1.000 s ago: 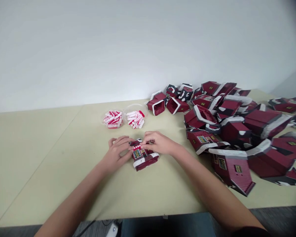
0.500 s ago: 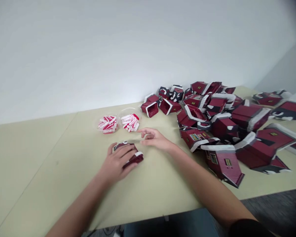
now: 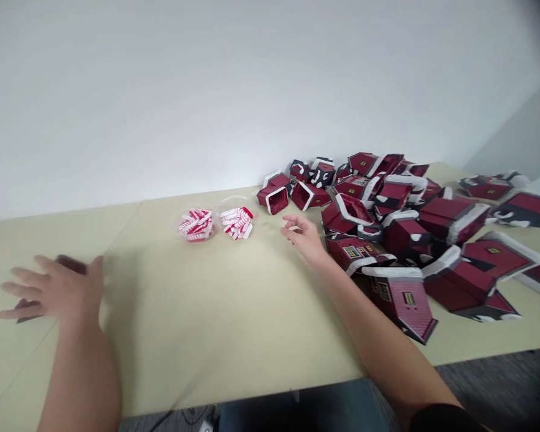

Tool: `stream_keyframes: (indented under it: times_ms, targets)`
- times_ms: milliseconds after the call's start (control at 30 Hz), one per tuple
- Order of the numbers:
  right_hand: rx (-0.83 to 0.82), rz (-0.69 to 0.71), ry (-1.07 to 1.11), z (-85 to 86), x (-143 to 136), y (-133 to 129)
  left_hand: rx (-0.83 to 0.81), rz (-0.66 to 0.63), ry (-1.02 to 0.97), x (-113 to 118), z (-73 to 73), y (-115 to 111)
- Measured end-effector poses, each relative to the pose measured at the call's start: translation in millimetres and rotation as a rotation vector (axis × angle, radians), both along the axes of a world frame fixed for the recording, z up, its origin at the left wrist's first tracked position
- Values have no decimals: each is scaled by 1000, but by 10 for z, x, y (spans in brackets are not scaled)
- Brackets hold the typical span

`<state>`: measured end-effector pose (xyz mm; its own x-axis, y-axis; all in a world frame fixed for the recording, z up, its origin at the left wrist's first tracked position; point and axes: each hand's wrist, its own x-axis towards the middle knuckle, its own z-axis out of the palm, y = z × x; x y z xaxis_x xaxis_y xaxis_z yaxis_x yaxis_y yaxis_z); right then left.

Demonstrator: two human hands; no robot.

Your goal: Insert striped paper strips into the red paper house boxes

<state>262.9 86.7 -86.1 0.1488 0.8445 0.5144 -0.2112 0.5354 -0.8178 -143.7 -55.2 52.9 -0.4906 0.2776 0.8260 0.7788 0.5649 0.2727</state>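
Note:
At the far left of the table, my left hand (image 3: 65, 294) is over a small dark-red model house (image 3: 72, 264). Its fingers are spread, and most of the house is hidden beneath the blurred hand; whether they touch is unclear. My right hand (image 3: 302, 235) hovers above the table beside the pile, fingers loosely curved and apart, with nothing in them. Nearest to it are a red house with a white-edged opening (image 3: 312, 195) and a red house with blue windows (image 3: 353, 251).
Two clear round tubs of red-and-white striped pieces, a left tub (image 3: 197, 225) and a right tub (image 3: 237, 222), stand near the wall. Several red houses with white trim (image 3: 452, 217) are heaped on the right. A pale table (image 3: 207, 330) runs along the wall.
My left hand has carried the small house from the table's middle to the far left, and its fingers have spread. My right hand has moved right, toward the pile.

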Motion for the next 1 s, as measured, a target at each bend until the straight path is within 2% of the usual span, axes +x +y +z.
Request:
stream_keyframes:
  times_ms: [100,233,300,367,467,533,600,700,800,933,1000]
  targets:
    - [53,-255,-184,-20,83,-33,-12,3,-162,-51,-15,17]
    - [81,-672,-480,42,208,-210,-117,-128,-229,-16,-29,154]
    - [-7,-826,-558,106,265,-306,-145,-132,-204,34,-47,249]
    - [-177,-905,-602,166,316,-368,-173,-72,-164,98,-76,342]
    - [-433,-893,-701,208,380,-383,-235,-39,-93,204,-125,436]
    - [-498,-882,-775,203,415,-365,-258,-88,-38,272,-158,459]
    - [-494,-895,-823,182,441,-346,-253,-141,7,341,-188,463]
    - [-416,-927,-845,146,451,-327,-235,-223,57,452,-233,472]
    - [-272,-931,-835,135,394,-323,-236,-297,117,578,-291,500]
    - [-2,-855,-781,149,218,-357,-255,-410,246,775,-403,533]
    - [137,-791,-819,130,118,-375,-274,-499,333,874,-463,537]
